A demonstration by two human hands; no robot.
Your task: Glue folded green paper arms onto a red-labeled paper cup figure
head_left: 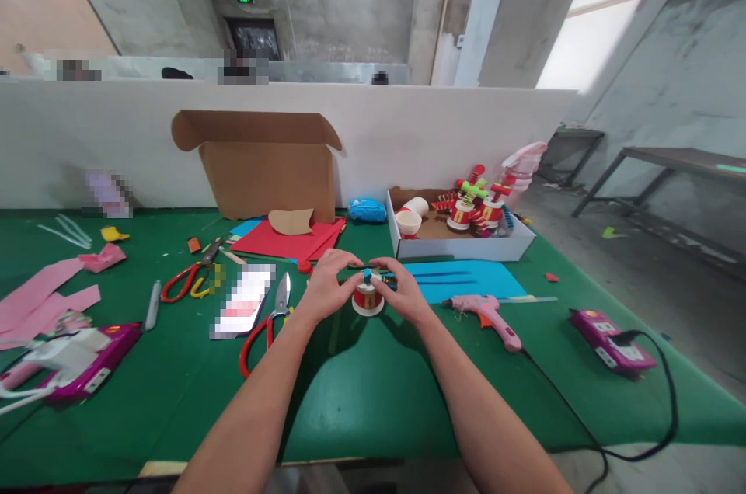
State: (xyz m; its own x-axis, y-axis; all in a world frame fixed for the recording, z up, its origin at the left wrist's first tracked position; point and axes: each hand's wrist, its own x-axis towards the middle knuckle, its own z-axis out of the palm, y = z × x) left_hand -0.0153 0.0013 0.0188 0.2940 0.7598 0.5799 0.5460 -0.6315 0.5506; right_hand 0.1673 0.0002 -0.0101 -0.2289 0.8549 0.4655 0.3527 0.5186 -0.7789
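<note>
A matt green cloth covers the tabletop (pixel 361 401), on which sit a paper cup (pixel 367 300) with a red printed band, a glossy pink plastic glue gun (pixel 486 313), metal-bladed scissors (pixel 270 321), smooth blue paper (pixel 466 276) and a brown cardboard box (pixel 265 168).

My only view comes from the camera worn on the person's head, looking forward and down across the green table (pixel 373 401) from its near edge. It sits close: left hand (pixel 322 288) and right hand (pixel 405 293) meet at the paper cup (pixel 367 300) near mid-frame, and the white partition (pixel 87 137) closes the far side.
</note>
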